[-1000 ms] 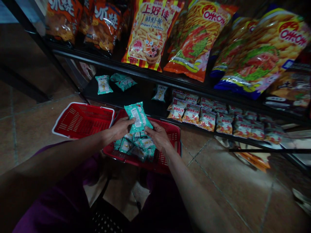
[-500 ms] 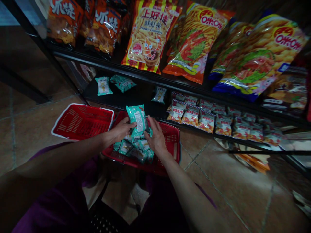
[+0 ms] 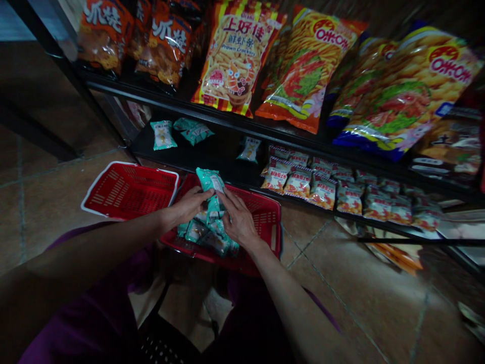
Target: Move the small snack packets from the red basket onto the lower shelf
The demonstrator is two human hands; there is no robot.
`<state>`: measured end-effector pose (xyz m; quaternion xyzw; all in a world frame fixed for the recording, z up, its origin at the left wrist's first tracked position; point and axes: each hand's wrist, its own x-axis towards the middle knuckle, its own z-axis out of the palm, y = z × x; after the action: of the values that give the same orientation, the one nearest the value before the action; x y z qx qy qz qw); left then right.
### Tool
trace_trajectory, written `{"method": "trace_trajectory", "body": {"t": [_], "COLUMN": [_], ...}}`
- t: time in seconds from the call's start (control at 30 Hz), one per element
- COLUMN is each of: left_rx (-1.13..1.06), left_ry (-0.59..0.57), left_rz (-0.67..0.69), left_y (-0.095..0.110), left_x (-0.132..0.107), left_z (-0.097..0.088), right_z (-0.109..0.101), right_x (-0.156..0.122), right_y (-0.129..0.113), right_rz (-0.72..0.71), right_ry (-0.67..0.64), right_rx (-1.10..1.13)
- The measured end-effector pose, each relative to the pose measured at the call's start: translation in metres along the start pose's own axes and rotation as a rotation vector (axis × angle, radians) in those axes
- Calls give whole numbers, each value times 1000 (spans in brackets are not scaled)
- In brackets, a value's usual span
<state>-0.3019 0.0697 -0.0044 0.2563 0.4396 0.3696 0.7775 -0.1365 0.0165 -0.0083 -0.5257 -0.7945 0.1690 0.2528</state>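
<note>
Over a red basket [image 3: 271,222], a teal snack packet [image 3: 206,178] is held up between my two hands. My left hand [image 3: 195,205] grips its left side, thumb on the front. From the right, my right hand [image 3: 239,218] presses its fingers across the packet's front and right edge, covering part of it. Beneath them, several more teal snack packets [image 3: 212,241] lie heaped in the basket.
A second red basket [image 3: 131,194] with a white rim stands on the left. Ahead, the black lower shelf [image 3: 212,154] carries a few teal packets and rows of small snack bags [image 3: 297,182]. Large bags of crackers [image 3: 231,60] fill the shelf above. Tiled floor [image 3: 322,273] lies at right.
My right hand has closed in leftward onto the packet, its fingers now over the front. The packet has tilted and looks narrower. My left hand has stayed nearly in place.
</note>
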Motion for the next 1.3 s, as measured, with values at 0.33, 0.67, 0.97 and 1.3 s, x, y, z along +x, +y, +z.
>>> {"method": "trace_trajectory", "body": {"t": [0.33, 0.67, 0.97, 1.3], "left_rx": [-5, 9, 76, 210], "left_ry": [-26, -89, -137, 32], "left_rz": [-19, -58, -19, 34], "left_y": [2, 4, 9, 6], "left_x": [-1, -6, -6, -4], "left_z": [0, 2, -3, -4], "right_z": [3, 2, 3, 13], "right_x": [-3, -2, -2, 0], "right_y": [-6, -10, -9, -3], "right_rz": [74, 85, 142, 539], "right_ry": [-32, 61, 142, 371], "right_rx": [-14, 34, 153, 761]}}
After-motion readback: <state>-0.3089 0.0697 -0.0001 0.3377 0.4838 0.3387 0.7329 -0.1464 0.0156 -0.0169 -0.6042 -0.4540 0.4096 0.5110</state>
